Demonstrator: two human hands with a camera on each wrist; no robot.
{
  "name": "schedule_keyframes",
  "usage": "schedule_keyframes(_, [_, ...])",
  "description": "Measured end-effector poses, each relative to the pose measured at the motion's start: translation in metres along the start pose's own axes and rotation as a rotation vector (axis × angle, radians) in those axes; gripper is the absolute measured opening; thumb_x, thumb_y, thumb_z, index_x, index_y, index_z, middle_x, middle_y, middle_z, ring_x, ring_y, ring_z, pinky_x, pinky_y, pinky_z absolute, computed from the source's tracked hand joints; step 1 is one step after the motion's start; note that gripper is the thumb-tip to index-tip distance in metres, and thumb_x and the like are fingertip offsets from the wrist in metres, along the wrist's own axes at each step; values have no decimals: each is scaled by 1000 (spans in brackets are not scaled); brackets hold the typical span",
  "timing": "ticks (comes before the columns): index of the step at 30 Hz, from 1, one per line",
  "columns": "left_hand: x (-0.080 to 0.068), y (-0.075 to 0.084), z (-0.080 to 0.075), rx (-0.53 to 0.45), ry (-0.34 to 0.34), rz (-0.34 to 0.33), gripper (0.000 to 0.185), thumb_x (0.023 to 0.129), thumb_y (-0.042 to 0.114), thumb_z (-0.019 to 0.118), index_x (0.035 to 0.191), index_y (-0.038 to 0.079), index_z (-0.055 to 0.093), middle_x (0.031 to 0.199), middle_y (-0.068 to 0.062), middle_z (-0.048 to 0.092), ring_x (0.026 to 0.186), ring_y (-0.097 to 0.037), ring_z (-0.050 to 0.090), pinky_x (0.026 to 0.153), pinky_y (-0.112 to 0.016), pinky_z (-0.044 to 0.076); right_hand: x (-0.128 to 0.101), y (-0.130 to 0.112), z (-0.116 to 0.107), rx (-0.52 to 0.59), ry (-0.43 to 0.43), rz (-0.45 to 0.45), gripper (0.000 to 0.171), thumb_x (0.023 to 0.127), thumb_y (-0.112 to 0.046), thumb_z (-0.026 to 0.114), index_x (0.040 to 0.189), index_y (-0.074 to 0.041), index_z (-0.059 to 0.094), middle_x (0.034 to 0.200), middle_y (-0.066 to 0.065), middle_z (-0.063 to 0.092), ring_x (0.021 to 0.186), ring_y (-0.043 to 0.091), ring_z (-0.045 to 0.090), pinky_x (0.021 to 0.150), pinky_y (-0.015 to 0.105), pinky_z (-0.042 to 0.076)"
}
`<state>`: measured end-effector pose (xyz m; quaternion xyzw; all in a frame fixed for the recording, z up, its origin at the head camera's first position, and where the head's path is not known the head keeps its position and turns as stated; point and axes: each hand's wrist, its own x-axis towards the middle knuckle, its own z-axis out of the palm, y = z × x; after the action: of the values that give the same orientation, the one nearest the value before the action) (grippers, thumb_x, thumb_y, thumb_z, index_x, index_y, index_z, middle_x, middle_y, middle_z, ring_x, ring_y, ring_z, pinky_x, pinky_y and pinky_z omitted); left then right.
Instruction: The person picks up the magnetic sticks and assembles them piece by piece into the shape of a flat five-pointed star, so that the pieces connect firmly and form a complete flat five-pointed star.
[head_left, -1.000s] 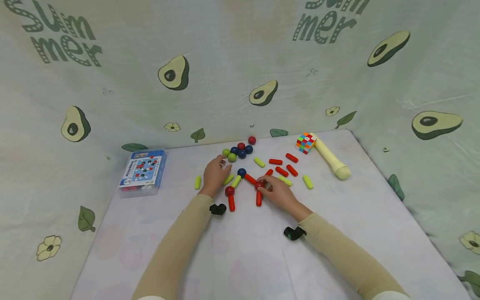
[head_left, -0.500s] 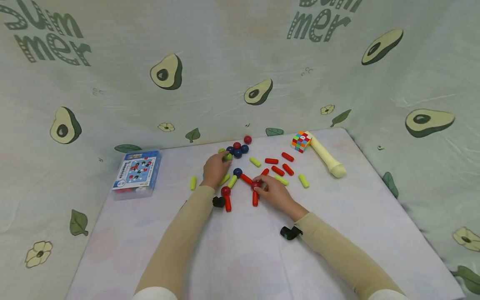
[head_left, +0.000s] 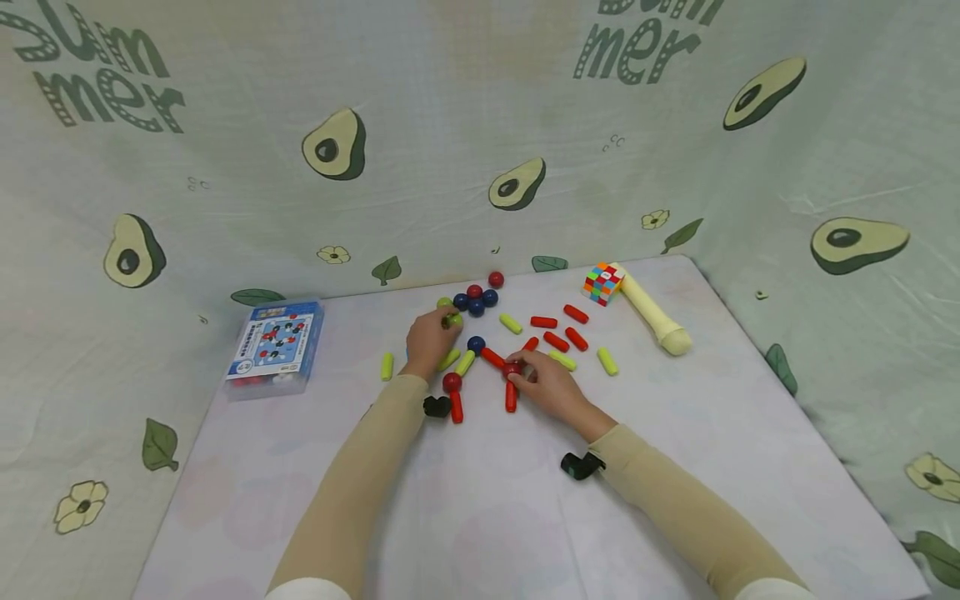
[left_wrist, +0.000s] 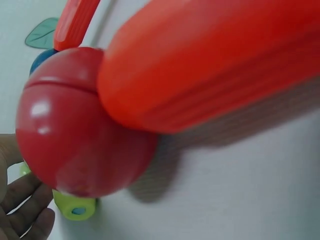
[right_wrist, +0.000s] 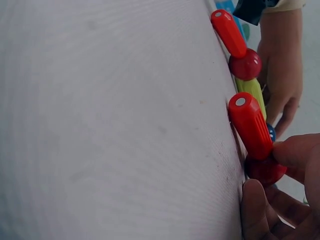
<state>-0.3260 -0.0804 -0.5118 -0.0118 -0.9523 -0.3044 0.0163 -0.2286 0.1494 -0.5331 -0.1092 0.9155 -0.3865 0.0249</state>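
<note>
table (head_left: 675, 467) | on it: sticks (head_left: 556, 341), balls (head_left: 476, 306), box (head_left: 274, 346), cube (head_left: 602, 282)

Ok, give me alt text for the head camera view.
Two hands work magnetic sticks and balls on a white table: the left hand pinches a green ball, the right hand holds a red ball joining red sticks.

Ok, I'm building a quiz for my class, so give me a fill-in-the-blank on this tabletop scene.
1. The left hand pinches a ____ ball.
2. The right hand holds a ____ ball joined to red sticks.
3. The colourful cube lies beside a ____ club.
Missing: green; red; cream
</note>
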Motion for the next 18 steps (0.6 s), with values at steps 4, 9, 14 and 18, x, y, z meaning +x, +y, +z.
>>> schedule_keyframes(4, [-3,-6,1,-61,6,4,33,98,27,70,130,20,69,121,-7,69,107,-25,60,97,-43,48,0,-1,0,5,-5,2,29,97,-25,72,125,-22,67,96,-5,63,80,17,57,69,32,50])
schedule_keyframes(9, [-9,-14,1,-129,2,2,34,97,24,72,130,18,70,115,-7,69,102,-24,59,94,-40,49,0,-2,1,6,-8,0,29,97,-26,72,125,-22,68,96,-5,63,80,17,57,69,32,50])
schedule_keyframes(14, [-17,-16,-2,-148,-4,5,34,96,24,73,130,20,70,115,-6,68,102,-23,59,93,-39,50,-1,-1,-1,7,-8,0,30,96,-26,72,125,-22,67,97,-5,63,81,17,56,70,32,49])
schedule_keyframes(18, [-26,-14,-5,-165,6,14,32,96,24,73,128,23,70,114,-4,68,102,-22,59,91,-38,51,-2,-2,-2,9,-9,2,30,96,-26,72,126,-22,67,98,-4,63,81,17,57,70,31,49])
